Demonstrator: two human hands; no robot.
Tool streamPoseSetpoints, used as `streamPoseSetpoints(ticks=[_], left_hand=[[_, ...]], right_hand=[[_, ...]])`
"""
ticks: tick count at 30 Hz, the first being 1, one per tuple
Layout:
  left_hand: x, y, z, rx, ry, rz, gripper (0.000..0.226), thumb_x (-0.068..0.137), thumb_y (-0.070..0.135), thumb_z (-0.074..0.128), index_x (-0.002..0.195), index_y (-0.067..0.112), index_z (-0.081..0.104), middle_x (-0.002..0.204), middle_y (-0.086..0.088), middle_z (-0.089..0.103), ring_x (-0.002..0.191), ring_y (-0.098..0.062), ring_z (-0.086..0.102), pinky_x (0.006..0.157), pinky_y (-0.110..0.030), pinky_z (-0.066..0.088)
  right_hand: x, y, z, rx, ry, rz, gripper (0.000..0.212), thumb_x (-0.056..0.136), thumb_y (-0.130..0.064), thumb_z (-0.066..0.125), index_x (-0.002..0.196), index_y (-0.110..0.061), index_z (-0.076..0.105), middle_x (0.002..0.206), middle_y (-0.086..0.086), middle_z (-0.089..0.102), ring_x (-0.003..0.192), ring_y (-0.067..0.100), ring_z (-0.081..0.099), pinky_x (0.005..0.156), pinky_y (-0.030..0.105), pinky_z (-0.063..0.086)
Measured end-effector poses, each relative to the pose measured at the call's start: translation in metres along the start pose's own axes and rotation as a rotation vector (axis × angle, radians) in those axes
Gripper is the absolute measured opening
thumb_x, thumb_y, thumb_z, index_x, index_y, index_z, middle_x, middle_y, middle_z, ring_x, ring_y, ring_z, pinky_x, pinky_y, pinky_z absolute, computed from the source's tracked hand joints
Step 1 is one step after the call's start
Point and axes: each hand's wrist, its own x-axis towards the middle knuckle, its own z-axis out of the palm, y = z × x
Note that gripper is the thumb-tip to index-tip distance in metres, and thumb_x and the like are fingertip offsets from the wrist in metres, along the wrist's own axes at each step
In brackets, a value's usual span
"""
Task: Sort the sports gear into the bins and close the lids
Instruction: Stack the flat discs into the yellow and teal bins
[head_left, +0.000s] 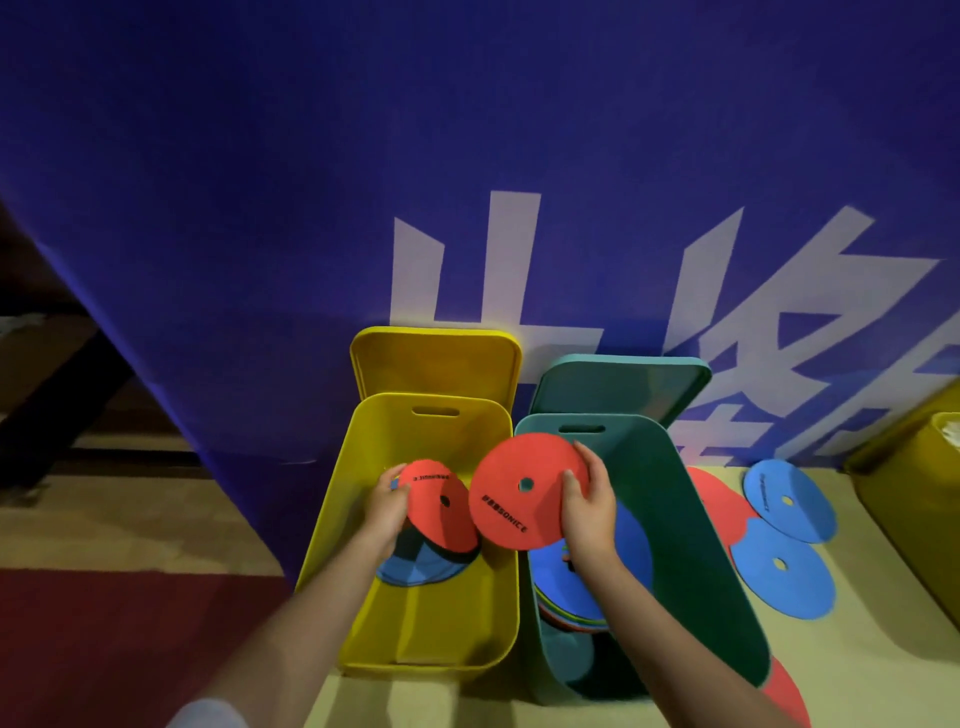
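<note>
A yellow bin (332, 525) and a teal bin (691, 545) stand side by side, open. Their lids, yellow lid (436, 358) and teal lid (618, 384), lean upright behind them. My left hand (387, 506) holds a small red disc (441, 506) inside the yellow bin, above blue and dark discs (415, 569). My right hand (589, 506) grips a larger red disc (519, 493) by its right edge, over the gap between the bins. A stack of discs (571, 587), blue on top, lies in the teal bin.
Two blue discs (789, 501) (784, 569) and red discs (719, 501) lie on the floor to the right of the teal bin. Another red disc (787, 691) pokes out near its front corner. A blue banner (467, 156) hangs behind. A yellow container (909, 499) stands at far right.
</note>
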Motion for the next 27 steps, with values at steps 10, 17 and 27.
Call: streamPoseSetpoints(ticks=[10,17,27], left_hand=[[0.023,-0.025,-0.011,0.631,0.086,-0.094,0.054,0.088,0.009,0.048,0.141,0.007,0.041,0.139,-0.021,0.048,0.128,-0.036,0.045,0.103,-0.038,0.036],[-0.010,0.034,-0.030,0.773,0.050,0.500,0.047,0.092,0.023,0.057,0.137,0.014,0.048,0.138,-0.013,0.045,0.127,-0.031,0.045,0.105,-0.039,0.038],[-0.031,0.034,-0.088,0.734,0.064,0.459,0.052,0.098,0.013,0.042,0.148,0.019,0.029,0.135,-0.019,0.048,0.119,-0.035,0.050,0.090,-0.038,0.042]], right_hand=[[-0.004,0.011,0.009,-0.118,-0.049,-0.058,0.037,0.097,-0.011,0.047,0.133,-0.020,0.049,0.124,-0.004,0.057,0.109,0.013,0.052,0.089,0.024,0.038],[-0.004,-0.015,0.020,-0.250,-0.117,-0.219,0.038,0.096,-0.013,0.049,0.134,-0.020,0.049,0.122,0.005,0.063,0.105,0.021,0.060,0.083,0.025,0.043],[-0.020,-0.013,0.109,-0.465,-0.390,-0.176,0.040,0.095,-0.011,0.046,0.135,-0.015,0.044,0.122,0.015,0.061,0.111,0.036,0.057,0.088,0.036,0.044]])
